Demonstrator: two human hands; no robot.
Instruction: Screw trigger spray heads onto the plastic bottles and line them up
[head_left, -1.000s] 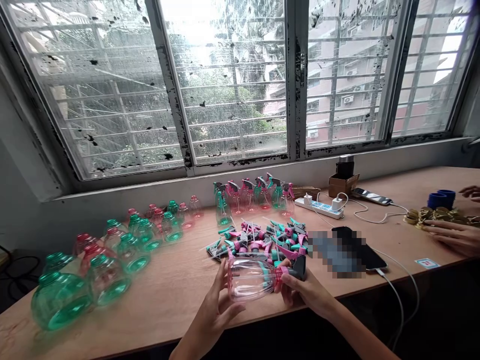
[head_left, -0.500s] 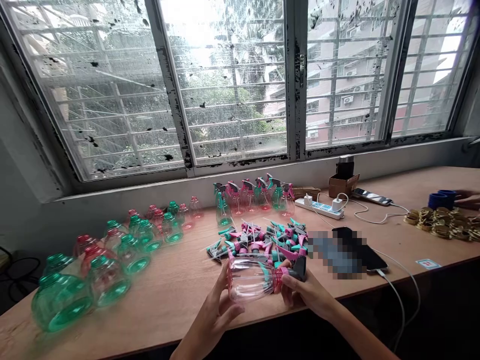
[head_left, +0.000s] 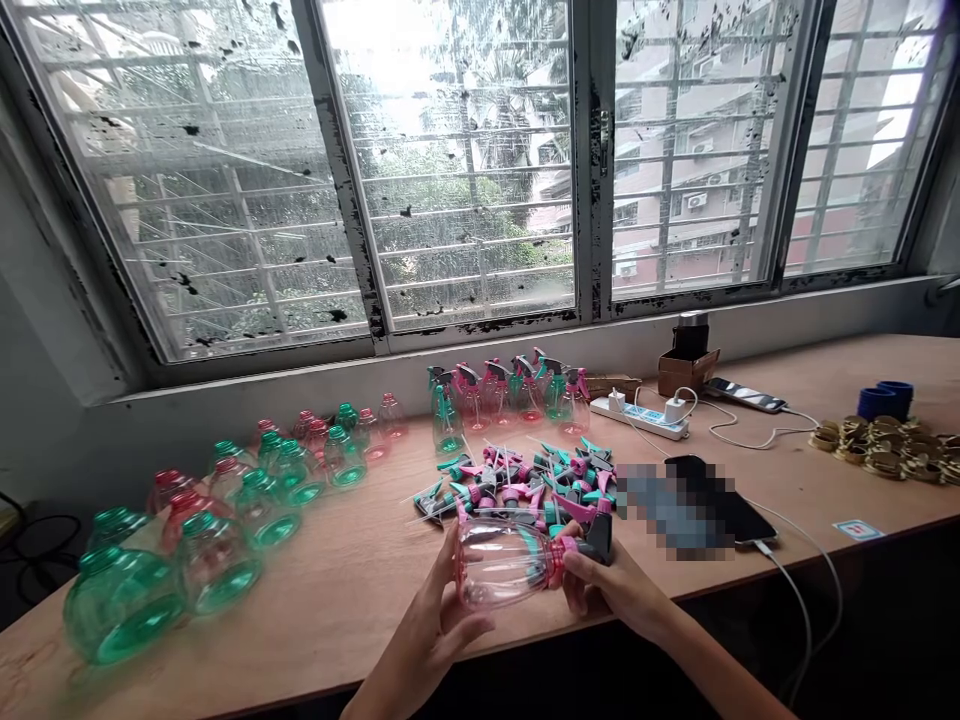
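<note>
Holding the pink bottle (head_left: 496,572) sideways at lower centre of the frame, with left fingers (head_left: 442,565) loosely curled around its base and right fingers (head_left: 591,568) pinched about the pink collar (head_left: 568,545) of its spray head (head_left: 599,538).

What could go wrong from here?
The pink bottle is held sideways, and the left grip looks loose at its base, so it could slip while the right grip holds the neck end.

The jumbled spray heads lie just behind, thin tubes sticking out; a sweep might snag or scatter them.

The dark phone has a white cable hanging over the table edge; an arm catching it could drag the phone.
</note>
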